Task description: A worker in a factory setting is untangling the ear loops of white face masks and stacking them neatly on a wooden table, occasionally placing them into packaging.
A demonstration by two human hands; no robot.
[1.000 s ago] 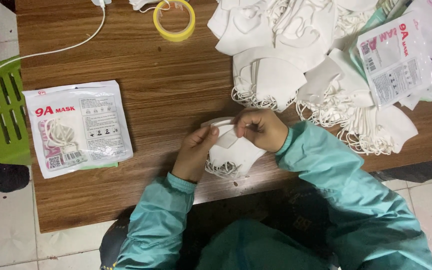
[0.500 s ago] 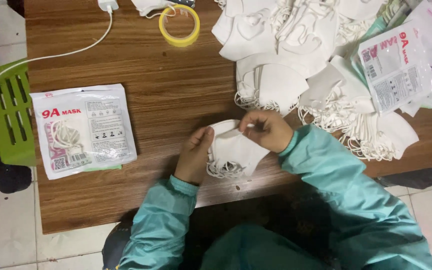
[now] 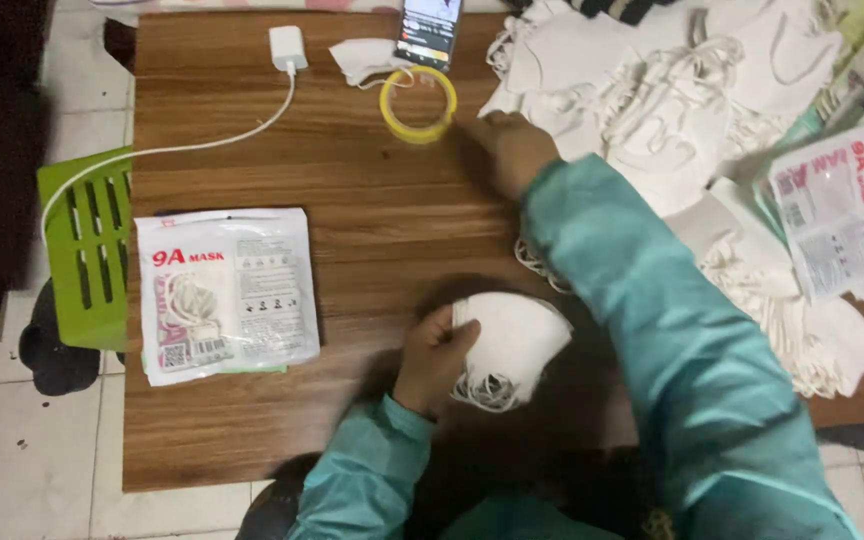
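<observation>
From the head camera, your left hand (image 3: 434,355) grips a small stack of white masks (image 3: 507,345) near the front edge of the wooden table (image 3: 372,220), fingers curled round its left side, ear loops hanging beneath. Your right hand (image 3: 510,150) reaches across to the edge of the loose mask pile (image 3: 672,110); it is blurred by motion, so you cannot tell whether it is spread or clenched, or whether it touches anything. Your teal sleeve (image 3: 672,330) hides part of the pile and the table beneath it. The yellow tape roll (image 3: 418,104) lies just left of that hand. A phone (image 3: 429,30) is cut off at the top edge. A sealed mask packet (image 3: 227,293) lies flat, well left of the stack. More packets (image 3: 842,215) run out of view on the right. A white charger (image 3: 287,47) trails its cable towards a green slatted stool (image 3: 87,250) on pale floor tiles (image 3: 22,440).
</observation>
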